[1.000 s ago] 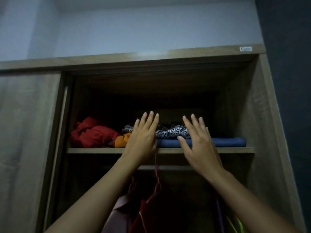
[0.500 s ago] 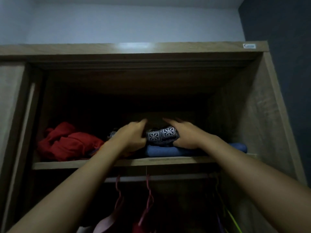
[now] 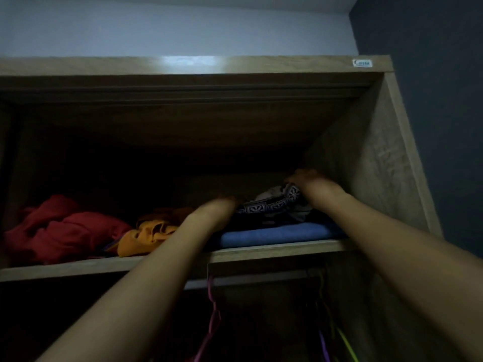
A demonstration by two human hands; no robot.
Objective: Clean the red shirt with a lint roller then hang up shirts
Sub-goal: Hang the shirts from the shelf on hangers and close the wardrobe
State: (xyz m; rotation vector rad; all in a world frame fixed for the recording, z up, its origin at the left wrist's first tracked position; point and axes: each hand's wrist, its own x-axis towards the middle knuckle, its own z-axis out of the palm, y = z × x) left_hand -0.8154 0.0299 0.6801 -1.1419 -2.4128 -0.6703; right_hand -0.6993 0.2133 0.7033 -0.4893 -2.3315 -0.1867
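Both hands, left (image 3: 222, 202) and right (image 3: 304, 178), reach deep onto the shelf (image 3: 78, 267) to lift the patterned garment (image 3: 271, 205); grips hidden

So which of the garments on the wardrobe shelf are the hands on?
The black-and-white patterned garment, on top of the folded blue one at the shelf's right end. The crumpled red shirt and orange garment lie untouched further left.

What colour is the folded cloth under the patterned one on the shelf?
Blue. The folded cloth shows best in the head view, lying on the shelf.
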